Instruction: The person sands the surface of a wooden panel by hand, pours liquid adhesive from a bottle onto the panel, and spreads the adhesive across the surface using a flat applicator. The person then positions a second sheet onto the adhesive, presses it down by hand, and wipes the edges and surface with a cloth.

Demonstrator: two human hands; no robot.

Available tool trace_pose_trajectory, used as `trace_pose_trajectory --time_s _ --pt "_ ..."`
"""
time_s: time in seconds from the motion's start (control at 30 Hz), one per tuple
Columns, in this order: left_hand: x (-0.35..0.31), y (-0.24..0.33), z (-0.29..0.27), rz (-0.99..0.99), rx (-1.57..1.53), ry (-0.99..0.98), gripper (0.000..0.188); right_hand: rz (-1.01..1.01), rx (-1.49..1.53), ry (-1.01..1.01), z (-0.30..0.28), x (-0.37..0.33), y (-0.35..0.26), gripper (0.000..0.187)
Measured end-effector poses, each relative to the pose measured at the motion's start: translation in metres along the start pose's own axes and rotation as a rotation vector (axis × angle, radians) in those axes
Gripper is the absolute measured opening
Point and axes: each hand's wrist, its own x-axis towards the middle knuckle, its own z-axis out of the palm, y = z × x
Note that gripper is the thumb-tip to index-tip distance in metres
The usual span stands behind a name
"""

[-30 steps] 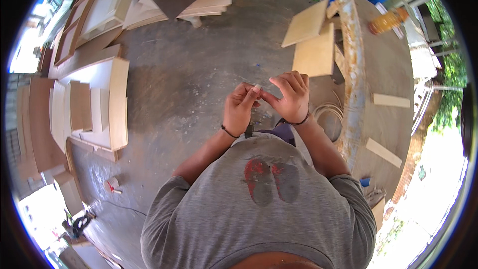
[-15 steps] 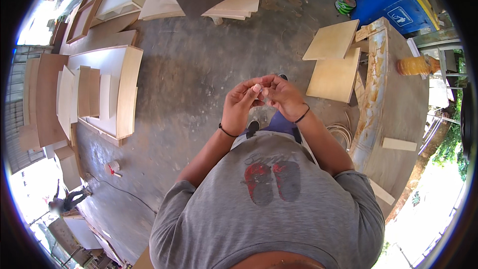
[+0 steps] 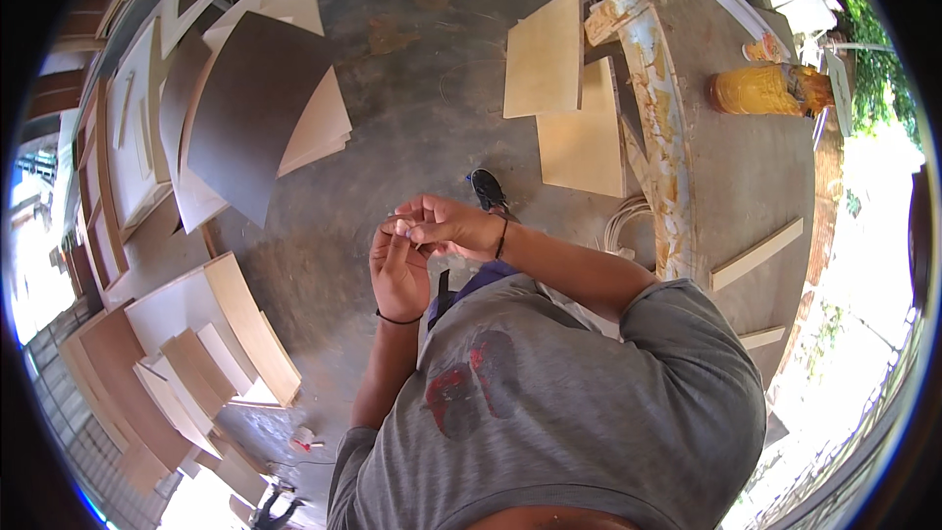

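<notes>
Centre of frame: left hand (image 3: 400, 275) and right hand (image 3: 459, 229) meet, fingers bunched; cannot tell whether closed on a small item there. Handwork appears in progress; amount done or left unclear. Wood strip (image 3: 758, 253) untouched on counter (image 3: 726, 162), frame right.

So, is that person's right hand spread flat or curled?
Curled: the right hand has its fingers bent in at the fingertips of the left hand.

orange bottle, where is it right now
In the head view, the orange bottle is at the upper right, on the grey-brown tabletop, farther up the picture than the pale wooden strips.
</notes>
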Motion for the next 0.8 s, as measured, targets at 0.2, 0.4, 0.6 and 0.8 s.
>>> trace_pose_trajectory --time_s 0.2,0.4,0.6,0.8 --pt "0.040 0.021 -0.002 0.035 0.553 -0.053 0.018 -0.320 -0.600 0.274 -0.019 0.010 -0.048 0.067" --pt "0.056 0.053 0.027 -0.095 0.456 -0.123 0.025 -0.763 -1.001 0.432 -0.010 -0.001 -0.100 0.071" --pt "0.042 0.076 0.030 0.017 0.543 -0.084 0.010 -0.957 -1.173 0.276 0.013 0.006 -0.123 0.070" --pt "0.029 0.106 0.018 0.106 0.762 -0.112 0.004 -1.161 -1.469 0.116 0.040 0.018 -0.132 0.065"
